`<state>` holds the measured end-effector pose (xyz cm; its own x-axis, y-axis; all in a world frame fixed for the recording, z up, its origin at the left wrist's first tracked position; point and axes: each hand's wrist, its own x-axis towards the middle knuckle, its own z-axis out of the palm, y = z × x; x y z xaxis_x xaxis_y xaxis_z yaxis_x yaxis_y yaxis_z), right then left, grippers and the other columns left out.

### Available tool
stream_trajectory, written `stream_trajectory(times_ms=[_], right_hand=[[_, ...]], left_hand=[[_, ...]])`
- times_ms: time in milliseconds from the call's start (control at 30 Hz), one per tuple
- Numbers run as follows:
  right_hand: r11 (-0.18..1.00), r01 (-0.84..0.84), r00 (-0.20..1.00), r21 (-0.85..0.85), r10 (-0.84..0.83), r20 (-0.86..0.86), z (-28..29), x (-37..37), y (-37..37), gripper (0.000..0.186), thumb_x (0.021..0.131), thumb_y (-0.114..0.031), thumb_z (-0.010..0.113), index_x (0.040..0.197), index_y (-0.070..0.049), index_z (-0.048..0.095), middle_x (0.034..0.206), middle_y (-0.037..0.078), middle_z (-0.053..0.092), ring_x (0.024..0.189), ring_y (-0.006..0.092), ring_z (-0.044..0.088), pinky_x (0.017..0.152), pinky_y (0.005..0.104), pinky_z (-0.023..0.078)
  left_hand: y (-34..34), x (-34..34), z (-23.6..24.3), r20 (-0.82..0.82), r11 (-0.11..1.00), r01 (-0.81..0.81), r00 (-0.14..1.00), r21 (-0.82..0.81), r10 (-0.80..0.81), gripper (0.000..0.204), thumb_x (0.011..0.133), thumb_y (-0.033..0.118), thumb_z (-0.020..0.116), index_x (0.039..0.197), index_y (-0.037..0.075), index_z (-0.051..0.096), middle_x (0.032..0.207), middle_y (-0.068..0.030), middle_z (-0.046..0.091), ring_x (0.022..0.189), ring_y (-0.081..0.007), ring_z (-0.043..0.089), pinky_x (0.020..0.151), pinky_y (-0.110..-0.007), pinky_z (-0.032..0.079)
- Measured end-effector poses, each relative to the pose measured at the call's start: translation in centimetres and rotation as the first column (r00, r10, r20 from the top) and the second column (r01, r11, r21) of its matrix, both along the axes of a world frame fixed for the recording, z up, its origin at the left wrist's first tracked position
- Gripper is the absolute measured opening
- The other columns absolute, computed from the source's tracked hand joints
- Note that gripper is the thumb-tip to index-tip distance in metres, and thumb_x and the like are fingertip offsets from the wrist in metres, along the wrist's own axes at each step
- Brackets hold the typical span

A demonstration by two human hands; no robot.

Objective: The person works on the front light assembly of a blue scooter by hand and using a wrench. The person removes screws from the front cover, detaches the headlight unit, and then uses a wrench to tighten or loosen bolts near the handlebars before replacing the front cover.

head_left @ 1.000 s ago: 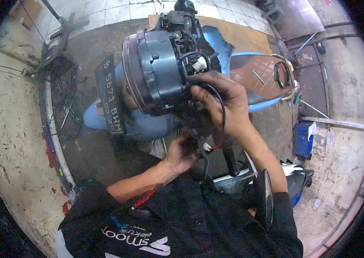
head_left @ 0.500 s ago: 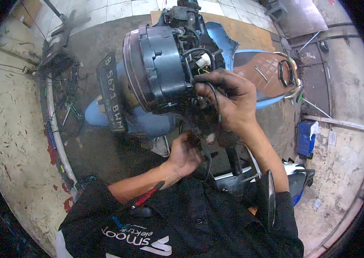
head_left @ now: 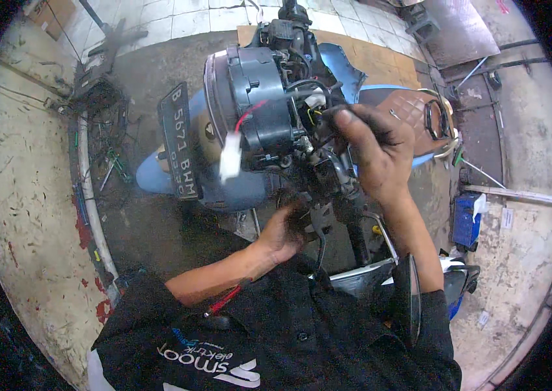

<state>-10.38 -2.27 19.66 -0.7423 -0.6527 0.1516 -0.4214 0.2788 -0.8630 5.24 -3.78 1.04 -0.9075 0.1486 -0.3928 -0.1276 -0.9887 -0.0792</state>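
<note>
My right hand (head_left: pixel 387 146) is closed, thumb against bent, grease-blackened fingers, on a dark cable (head_left: pixel 336 116) beside the scooter's headlight housing (head_left: pixel 260 104). A white plug connector (head_left: pixel 230 156) on a red wire (head_left: pixel 243 118) hangs in front of the housing, smeared by motion. Another white connector (head_left: pixel 315 101) and yellow wires (head_left: pixel 316 116) show among the exposed wiring behind the headlight. My left hand (head_left: pixel 282 233) reaches in below the housing, near a black brake lever (head_left: pixel 319 234); its fingertips are lost in shadow, so what they touch is hidden.
The blue scooter's front fender (head_left: pixel 233 190) and number plate (head_left: pixel 178 140) are left of the headlight; its brown quilted seat (head_left: pixel 413 111) is at right. A dark mirror (head_left: pixel 413 300) stands by my right forearm. Farther right is a blue box (head_left: pixel 466 218); a white pipe (head_left: pixel 97 215) runs along the left wall.
The white connector on the red wire has swung into view in front of the headlight. My right hand has shifted slightly right; my left hand stays low. The scooter appears a little farther right.
</note>
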Motion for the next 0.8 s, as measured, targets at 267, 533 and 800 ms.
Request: stream_trajectory(times_ms=[267, 533, 800], right_hand=[[0.981, 0.171, 0.842, -0.096, -0.095, 0.531, -2.3, -2.0, 1.6, 0.036, 0.088, -0.023, 0.063, 0.104, 0.009, 0.064, 0.095, 0.015, 0.069, 0.078, 0.0213, 0.067, 0.074, 0.0304, 0.052], [0.984, 0.071, 0.886, -0.165, 0.014, 0.464, -2.6, -0.9, 0.5, 0.029, 0.086, -0.016, 0.071, 0.105, 0.006, 0.066, 0.091, 0.011, 0.07, 0.078, 0.0151, 0.067, 0.074, 0.0272, 0.052], [0.983, 0.125, 0.939, -0.137, -0.073, 0.336, -3.9, -1.5, 0.2, 0.021, 0.082, -0.013, 0.075, 0.096, 0.001, 0.069, 0.082, 0.005, 0.07, 0.072, 0.0106, 0.062, 0.067, 0.0249, 0.049]], left_hand=[[1.3, -2.1, 1.5, 0.105, 0.997, -0.02, 0.994, 0.076, 0.012, 0.04, 0.094, 0.04, 0.043, 0.121, 0.014, 0.056, 0.121, -0.0095, 0.061, 0.115, -0.0288, 0.055, 0.097, -0.056, 0.041], [0.2, -0.3, 0.1, 0.087, 0.999, 0.039, 0.995, -0.004, -0.039, 0.048, 0.086, 0.038, 0.053, 0.122, 0.007, 0.056, 0.123, -0.013, 0.06, 0.114, -0.0316, 0.055, 0.103, -0.049, 0.038], [0.2, -1.1, 0.9, -0.087, 0.999, -0.012, 0.996, 0.041, 0.016, 0.044, 0.089, 0.039, 0.053, 0.124, 0.011, 0.055, 0.125, -0.0098, 0.058, 0.118, -0.0295, 0.052, 0.104, -0.053, 0.037]])
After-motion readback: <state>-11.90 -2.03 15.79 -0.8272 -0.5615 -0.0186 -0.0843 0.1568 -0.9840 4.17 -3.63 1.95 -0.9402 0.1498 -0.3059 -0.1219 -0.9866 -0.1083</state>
